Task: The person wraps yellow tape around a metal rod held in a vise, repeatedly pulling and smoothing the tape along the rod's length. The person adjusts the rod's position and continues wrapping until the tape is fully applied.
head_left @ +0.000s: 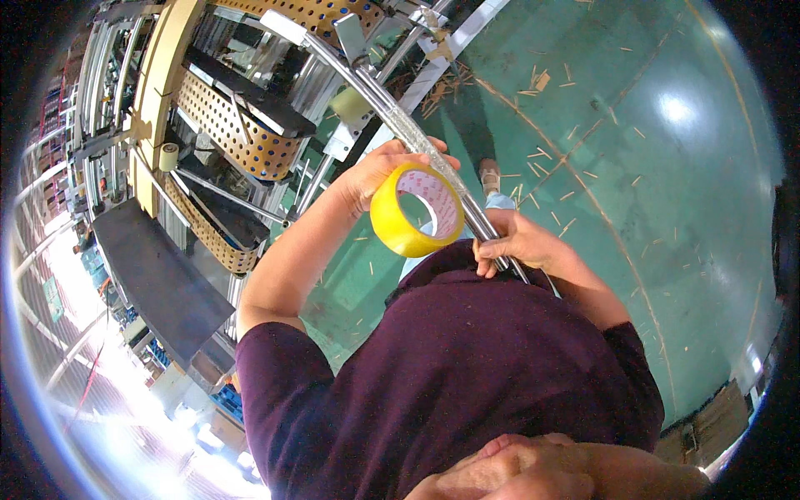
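A bundle of shiny metal rods runs slanting from the upper middle down to my waist. Its middle stretch looks wrapped in something clear and crinkled. Around that stretch my left hand is closed, its fingers partly hidden. A yellow roll of tape with a white core sits against the left hand, nearer the camera. Whether the hand also grips it or its tape runs to the rods, I cannot tell. My right hand closes thumb and fingers round the rods near their lower end, by my dark shirt.
Left of me stands a machine with perforated tan curved panels, a yellow beam and a dark flat panel. Pale thin sticks lie scattered over the green floor. A brown box-like object is at the lower right.
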A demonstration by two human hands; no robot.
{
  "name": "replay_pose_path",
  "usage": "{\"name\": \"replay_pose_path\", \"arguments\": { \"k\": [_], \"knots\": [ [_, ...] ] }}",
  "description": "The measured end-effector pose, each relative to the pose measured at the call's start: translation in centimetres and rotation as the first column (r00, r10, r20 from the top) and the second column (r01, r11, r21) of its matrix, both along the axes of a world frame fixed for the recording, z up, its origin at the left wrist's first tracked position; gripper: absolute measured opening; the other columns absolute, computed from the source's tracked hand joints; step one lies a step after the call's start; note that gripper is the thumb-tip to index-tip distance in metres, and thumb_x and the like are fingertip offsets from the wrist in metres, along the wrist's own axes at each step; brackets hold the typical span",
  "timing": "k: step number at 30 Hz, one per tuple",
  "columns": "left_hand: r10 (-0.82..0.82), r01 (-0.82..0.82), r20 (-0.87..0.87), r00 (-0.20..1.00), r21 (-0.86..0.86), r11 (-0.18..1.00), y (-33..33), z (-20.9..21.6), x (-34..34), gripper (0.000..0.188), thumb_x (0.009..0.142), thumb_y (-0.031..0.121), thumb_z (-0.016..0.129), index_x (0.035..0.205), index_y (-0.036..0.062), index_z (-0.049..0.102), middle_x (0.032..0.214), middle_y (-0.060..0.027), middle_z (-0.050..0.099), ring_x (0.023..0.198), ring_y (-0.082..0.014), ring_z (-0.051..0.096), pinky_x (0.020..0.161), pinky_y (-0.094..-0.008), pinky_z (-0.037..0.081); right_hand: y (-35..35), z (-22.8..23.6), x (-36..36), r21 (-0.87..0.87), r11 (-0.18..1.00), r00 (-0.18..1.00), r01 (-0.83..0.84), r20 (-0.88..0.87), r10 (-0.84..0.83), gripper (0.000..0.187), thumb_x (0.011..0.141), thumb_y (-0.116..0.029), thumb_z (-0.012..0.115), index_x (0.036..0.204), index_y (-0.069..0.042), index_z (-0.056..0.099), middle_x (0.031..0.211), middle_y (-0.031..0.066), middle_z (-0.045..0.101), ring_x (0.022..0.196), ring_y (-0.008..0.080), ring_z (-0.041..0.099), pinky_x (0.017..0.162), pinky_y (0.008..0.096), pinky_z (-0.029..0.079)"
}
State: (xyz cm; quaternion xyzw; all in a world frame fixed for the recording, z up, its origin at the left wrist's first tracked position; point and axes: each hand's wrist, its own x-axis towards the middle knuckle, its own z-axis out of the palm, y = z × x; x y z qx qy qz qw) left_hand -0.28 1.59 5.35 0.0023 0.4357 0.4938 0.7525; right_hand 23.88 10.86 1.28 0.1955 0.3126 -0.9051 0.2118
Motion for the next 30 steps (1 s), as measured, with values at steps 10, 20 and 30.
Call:
{"name": "replay_pose_path", "arguments": {
  "k": [10, 20, 30],
  "knots": [
    [-0.186, 0.183, 0.090, 0.978, 0.041, 0.982, 0.5, -0.2, 0.0, 0.059, 0.086, 0.025, 0.055, 0.133, 0.0041, 0.027, 0.127, -0.0198, 0.044, 0.116, -0.0323, 0.046, 0.080, -0.0471, 0.050, 0.3, 2.2, 0.4, 0.508, 0.859, 0.995, -0.062, 0.095, 0.016, 0.029, 0.070, -0.002, 0.062, 0.095, 0.001, 0.047, 0.068, 0.0042, 0.053, 0.052, 0.0161, 0.052, 0.048, 0.0295, 0.041],
    [-0.310, 0.310, -0.018, 0.951, 0.007, 0.951, 1.1, -1.1, -0.2, 0.067, 0.082, 0.028, 0.062, 0.137, 0.0117, 0.027, 0.120, -0.0113, 0.049, 0.110, -0.0233, 0.049, 0.092, -0.0395, 0.041, 1.8, 2.1, 0.7, -0.542, 0.834, 0.994, 0.099, 0.085, -0.063, 0.029, 0.071, 0.002, 0.059, 0.095, -0.004, 0.044, 0.060, -0.0005, 0.039, 0.037, 0.0062, 0.037, 0.035, 0.0212, 0.031],
    [-0.073, 0.077, -0.072, 0.995, 0.060, 0.995, 0.9, -3.2, 0.8, 0.044, 0.075, 0.020, 0.068, 0.110, -0.0019, 0.051, 0.108, -0.0195, 0.058, 0.101, -0.0304, 0.057, 0.091, -0.0400, 0.044, -0.3, -1.5, 0.7, -0.920, 0.391, 0.970, -0.001, -0.096, -0.223, 0.037, 0.080, -0.008, 0.056, 0.114, 0.000, 0.042, 0.062, 0.0012, 0.038, 0.039, 0.0041, 0.036, 0.034, 0.0189, 0.032]
  ]
}}
